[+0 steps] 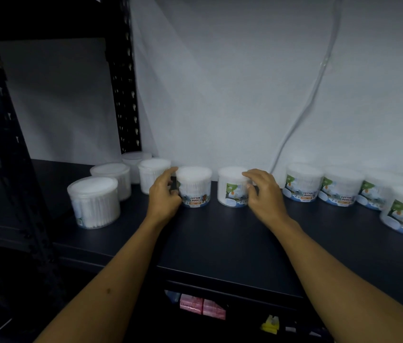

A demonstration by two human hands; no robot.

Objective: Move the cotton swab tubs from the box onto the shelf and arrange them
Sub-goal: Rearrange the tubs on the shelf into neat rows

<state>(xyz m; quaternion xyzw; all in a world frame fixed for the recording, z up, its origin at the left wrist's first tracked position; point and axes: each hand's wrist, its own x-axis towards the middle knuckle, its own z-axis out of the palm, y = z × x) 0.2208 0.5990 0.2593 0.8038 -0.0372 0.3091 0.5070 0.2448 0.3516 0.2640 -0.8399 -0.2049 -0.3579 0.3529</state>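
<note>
On the dark shelf (220, 233), cotton swab tubs stand in a loose row along the back edge by the white wall (220, 82). The left hand (164, 194) curls round the side of one labelled tub (195, 186) near the middle. The right hand (262, 191) grips the neighbouring tub (231, 186) just beside it. More tubs cluster toward the left end (94, 201) and the right end (303, 181).

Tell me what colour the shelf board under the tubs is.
Black, or very dark; the head view shows the shelf board.
</note>
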